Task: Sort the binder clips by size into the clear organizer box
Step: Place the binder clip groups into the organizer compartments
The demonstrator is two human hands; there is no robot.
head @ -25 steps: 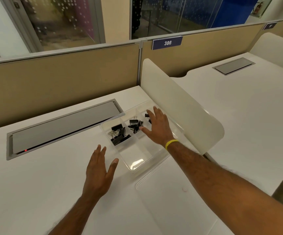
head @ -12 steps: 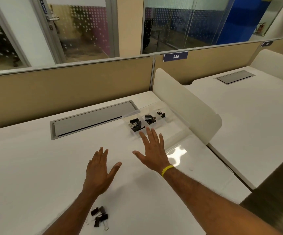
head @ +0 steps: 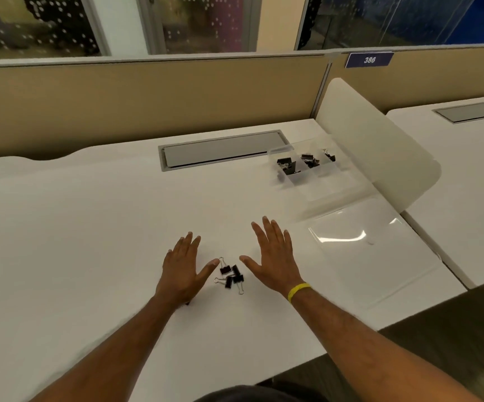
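A small heap of loose black binder clips with silver wire handles lies on the white table, toward its near edge and about midway along it. The clips touch one another, and some handles stick out sideways.

The left hand lies just left of the heap and the right hand just right of it. Both are palm down with straight, spread fingers, holding nothing. The left thumb tip reaches almost to the nearest clip. Whether the palms rest on the table cannot be told. A yellow band circles the right wrist.

Toward the far right corner stands the clear plastic organizer box, well apart from the hands. Three compartments in its far row each hold black clips; those in the leftmost look largest and those in the rightmost smallest. Its flat clear lid lies on the table just nearer, along the right edge.

A grey rectangular hatch is set near the far edge. A cream rounded divider panel rises along the right edge. Behind it runs a beige partition bearing a blue label reading 386.
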